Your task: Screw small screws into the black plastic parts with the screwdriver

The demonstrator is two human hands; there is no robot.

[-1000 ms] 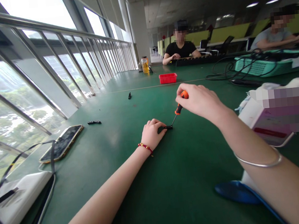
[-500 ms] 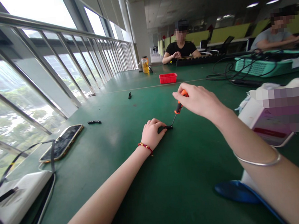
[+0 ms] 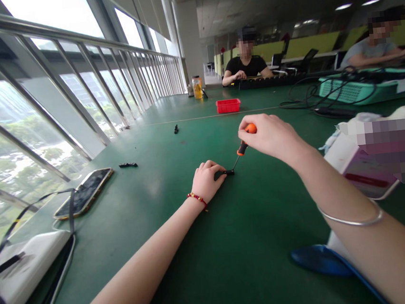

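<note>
My left hand [image 3: 206,181] rests on the green table [image 3: 197,248], fingers curled onto a small black part [image 3: 227,172] that it pins down. My right hand [image 3: 270,136] is closed round the orange-and-black handle of a small screwdriver [image 3: 244,145]. The screwdriver slants down to the left, and its thin tip meets the black part just right of my left fingertips. A red beaded bracelet sits on my left wrist and a silver bangle on my right forearm.
A phone [image 3: 84,192] lies at the left by the window railing. Two loose black parts [image 3: 128,165] [image 3: 176,128] and a red tray [image 3: 228,105] lie farther out. A white box [image 3: 367,155] stands right, a blue object [image 3: 320,261] near my right arm. Two people sit at the far end.
My right hand has shifted its grip on the screwdriver handle, fingers turning round it. The left hand and the black part have stayed put.
</note>
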